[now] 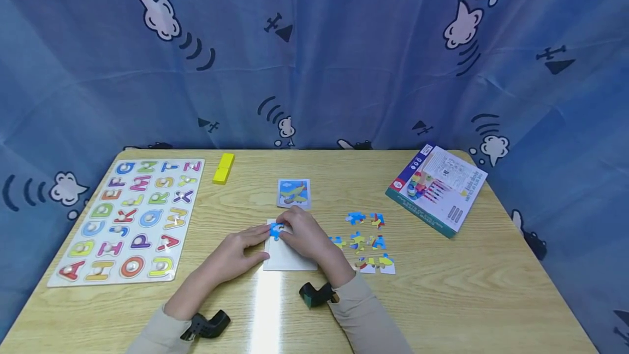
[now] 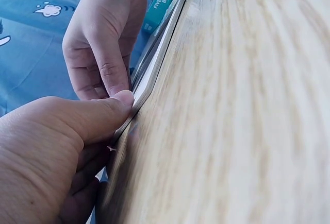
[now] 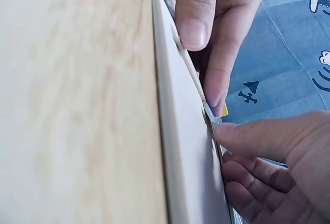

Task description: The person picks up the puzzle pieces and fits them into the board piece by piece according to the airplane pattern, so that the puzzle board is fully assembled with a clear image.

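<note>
On a wood-grained table (image 1: 442,294), a small blue jigsaw piece (image 1: 276,231) sat at the far-left corner of the square white board (image 1: 287,258), pinched by the right hand (image 1: 306,231); the left hand (image 1: 231,254), fingers nearly straight, touched the board's left edge. Multicoloured jigsaw pieces (image 1: 357,241) lay right of the board.

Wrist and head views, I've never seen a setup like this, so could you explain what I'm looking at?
There's no machine, only a person's bare left hand and right hand. The wide picture comes from a camera on the person's head, looking down. The two close ones come from the black cameras worn on each wrist. On the wooden table lie an alphabet board, an airplane picture card, loose puzzle pieces and a box. The right hand holds a blue puzzle piece at the far left corner of a white board; the left hand touches that board's edge.
</note>
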Motion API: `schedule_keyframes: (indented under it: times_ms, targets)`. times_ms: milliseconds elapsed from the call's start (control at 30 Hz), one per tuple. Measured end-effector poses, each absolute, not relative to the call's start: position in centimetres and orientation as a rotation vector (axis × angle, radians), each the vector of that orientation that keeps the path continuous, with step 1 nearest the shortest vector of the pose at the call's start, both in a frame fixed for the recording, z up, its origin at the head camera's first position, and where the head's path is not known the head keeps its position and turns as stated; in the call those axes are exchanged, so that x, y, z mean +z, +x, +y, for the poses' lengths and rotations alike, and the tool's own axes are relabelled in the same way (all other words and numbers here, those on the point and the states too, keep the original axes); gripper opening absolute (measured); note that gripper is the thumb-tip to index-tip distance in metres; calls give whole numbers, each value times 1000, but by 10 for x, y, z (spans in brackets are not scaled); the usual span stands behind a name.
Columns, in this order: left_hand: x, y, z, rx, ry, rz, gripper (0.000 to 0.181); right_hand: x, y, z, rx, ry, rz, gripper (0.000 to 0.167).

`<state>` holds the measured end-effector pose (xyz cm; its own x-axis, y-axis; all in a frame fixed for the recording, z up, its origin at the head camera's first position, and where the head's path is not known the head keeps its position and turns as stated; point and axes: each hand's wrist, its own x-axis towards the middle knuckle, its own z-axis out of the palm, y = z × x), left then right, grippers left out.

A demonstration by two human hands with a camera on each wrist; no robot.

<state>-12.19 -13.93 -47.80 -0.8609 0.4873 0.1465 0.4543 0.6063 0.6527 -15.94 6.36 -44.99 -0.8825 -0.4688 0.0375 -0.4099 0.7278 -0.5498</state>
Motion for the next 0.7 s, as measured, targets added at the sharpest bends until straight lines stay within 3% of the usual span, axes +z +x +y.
schedule_keyframes:
  times_ms: [700]
  targets:
    - [-474, -121, -137, 1037, 850, 2792, 51, -452, -159, 62, -800, -683, 2843, 24]
